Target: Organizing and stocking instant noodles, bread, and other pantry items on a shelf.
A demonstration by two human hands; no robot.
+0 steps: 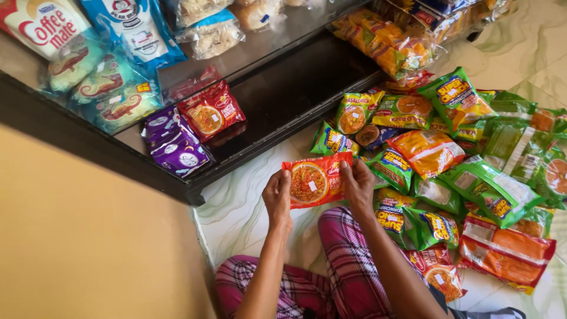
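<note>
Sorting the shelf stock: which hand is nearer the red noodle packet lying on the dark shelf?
Left. The left hand is below and right of the shelf's red noodle packet; the right hand is farther right, on the orange packet.

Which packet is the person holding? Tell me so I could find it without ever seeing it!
Find the person's lap in pink plaid trousers at the bottom. Just above it, the left hand and right hand hold one flat orange-red plastic noodle packet between them. Unlike the heap of green and orange packets on the floor, it is lifted up and shows a round noodle picture.

Left hand point(277, 198), right hand point(358, 184), grips closed.
</note>
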